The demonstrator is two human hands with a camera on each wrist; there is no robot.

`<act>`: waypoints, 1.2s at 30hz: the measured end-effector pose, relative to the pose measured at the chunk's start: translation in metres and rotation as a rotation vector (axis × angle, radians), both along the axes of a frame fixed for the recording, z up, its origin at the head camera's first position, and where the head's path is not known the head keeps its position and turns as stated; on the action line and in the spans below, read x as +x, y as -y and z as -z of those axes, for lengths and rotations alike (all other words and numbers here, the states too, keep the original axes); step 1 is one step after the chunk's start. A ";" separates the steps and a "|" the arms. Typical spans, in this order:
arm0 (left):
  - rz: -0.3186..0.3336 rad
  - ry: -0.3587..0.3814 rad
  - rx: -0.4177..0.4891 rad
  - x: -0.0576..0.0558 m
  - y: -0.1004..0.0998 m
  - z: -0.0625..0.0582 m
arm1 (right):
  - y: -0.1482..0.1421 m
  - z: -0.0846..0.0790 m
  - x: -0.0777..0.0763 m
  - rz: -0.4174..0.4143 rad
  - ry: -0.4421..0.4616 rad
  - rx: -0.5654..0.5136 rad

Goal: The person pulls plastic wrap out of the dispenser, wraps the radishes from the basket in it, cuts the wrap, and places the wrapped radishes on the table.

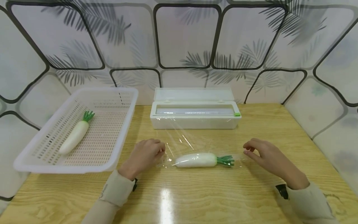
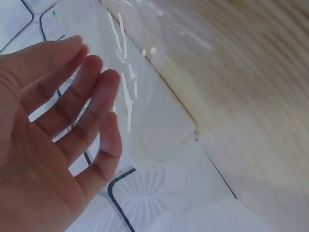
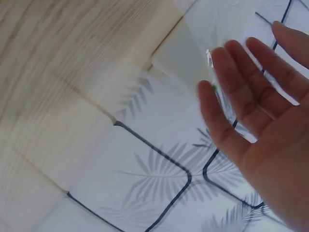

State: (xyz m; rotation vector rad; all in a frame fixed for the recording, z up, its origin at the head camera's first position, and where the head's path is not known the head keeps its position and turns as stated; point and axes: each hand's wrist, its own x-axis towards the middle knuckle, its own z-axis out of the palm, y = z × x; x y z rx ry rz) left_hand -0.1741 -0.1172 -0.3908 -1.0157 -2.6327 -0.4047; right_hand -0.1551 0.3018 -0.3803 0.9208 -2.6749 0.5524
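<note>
A white radish (image 1: 197, 160) with a short green top lies sideways on the table, under clear cling film (image 1: 185, 141). The film stretches back to a white cling film box (image 1: 194, 123) whose lid stands raised. My left hand (image 1: 146, 155) is beside the film's left edge, near the radish's tip; in the left wrist view its fingers (image 2: 82, 111) bend loosely and I see no film gripped. Off the green end, my right hand (image 1: 268, 158) hovers by the film's right edge. In the right wrist view its fingers (image 3: 236, 92) are relaxed, thumb apart, holding nothing visible.
At the left stands a white plastic basket (image 1: 127, 124) with perforated sides. Another white radish (image 1: 75, 137) lies inside it. The wooden table (image 1: 209, 199) meets a patterned wall covering (image 1: 187, 37) behind the box and at both sides.
</note>
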 end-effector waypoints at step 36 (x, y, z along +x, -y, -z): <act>0.189 0.030 -0.029 0.017 -0.031 0.011 | 0.039 0.020 0.006 -0.244 -0.260 0.095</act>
